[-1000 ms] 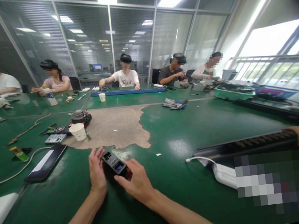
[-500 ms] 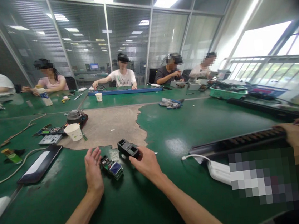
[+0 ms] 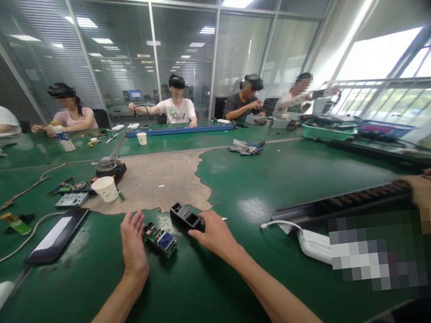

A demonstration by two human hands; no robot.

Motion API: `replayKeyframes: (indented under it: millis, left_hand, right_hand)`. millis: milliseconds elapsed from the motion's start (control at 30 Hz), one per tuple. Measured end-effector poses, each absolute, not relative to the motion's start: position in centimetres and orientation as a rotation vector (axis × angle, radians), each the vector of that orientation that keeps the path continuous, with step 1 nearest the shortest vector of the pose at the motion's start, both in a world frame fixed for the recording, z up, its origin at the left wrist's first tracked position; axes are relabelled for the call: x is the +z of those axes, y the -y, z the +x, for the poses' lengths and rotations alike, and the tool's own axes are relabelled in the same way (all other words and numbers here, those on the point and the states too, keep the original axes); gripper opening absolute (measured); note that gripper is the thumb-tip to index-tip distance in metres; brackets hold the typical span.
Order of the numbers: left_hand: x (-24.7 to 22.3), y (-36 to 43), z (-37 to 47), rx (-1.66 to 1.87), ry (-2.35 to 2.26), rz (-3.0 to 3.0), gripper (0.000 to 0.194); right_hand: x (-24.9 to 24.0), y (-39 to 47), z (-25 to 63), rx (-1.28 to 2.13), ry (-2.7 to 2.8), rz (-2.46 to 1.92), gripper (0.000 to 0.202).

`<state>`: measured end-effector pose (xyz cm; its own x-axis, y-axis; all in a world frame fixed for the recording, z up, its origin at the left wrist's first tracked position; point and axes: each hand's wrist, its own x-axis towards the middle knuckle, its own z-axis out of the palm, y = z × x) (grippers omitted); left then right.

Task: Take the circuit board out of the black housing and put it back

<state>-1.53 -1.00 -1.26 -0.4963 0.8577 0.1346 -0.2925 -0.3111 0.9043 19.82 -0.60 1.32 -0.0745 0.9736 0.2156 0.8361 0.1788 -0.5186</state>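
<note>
A small green circuit board with a blue screen (image 3: 164,240) lies on the green table (image 3: 252,276). My left hand (image 3: 133,243) is just left of it, its fingers apart and nothing in the palm. Up and to the right of the board is a black rectangular case (image 3: 185,216) with openings in its face. My right hand (image 3: 213,231) has thumb and fingers round the near right end of this case.
On the left are a dark phone-like slab (image 3: 58,235), a paper cup (image 3: 105,188), a green bottle (image 3: 16,223) and electronic parts. At right, another person's hands touch a long black bar (image 3: 337,203) behind a white device (image 3: 314,246). Gloves (image 3: 245,146) lie farther back.
The black case in my right hand has tilted slightly, showing more of its face. My left hand has hardly moved. Across the table, a person's arm has risen with a dark cable.
</note>
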Motion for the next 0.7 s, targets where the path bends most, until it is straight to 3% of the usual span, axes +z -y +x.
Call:
replayKeyframes:
  millis: [200, 367, 700]
  left_hand:
    - [-1.3, 1.1, -1.5, 1.877, -1.124, 0.802, 0.062]
    - [-1.3, 1.2, -1.5, 1.851, -1.124, 0.772, 0.062]
    - [-2.1, 1.0, -1.8, 1.836, -1.167, 0.831, 0.060]
  right_hand:
    - [2.1, 1.1, 18.4, 0.406, 1.851, -1.437, 0.015]
    - [3.1, 3.2, 16.1, 0.552, 1.815, -1.169, 0.021]
    - [2.2, 5.0, 14.2, 0.502, 1.924, -1.169, 0.021]
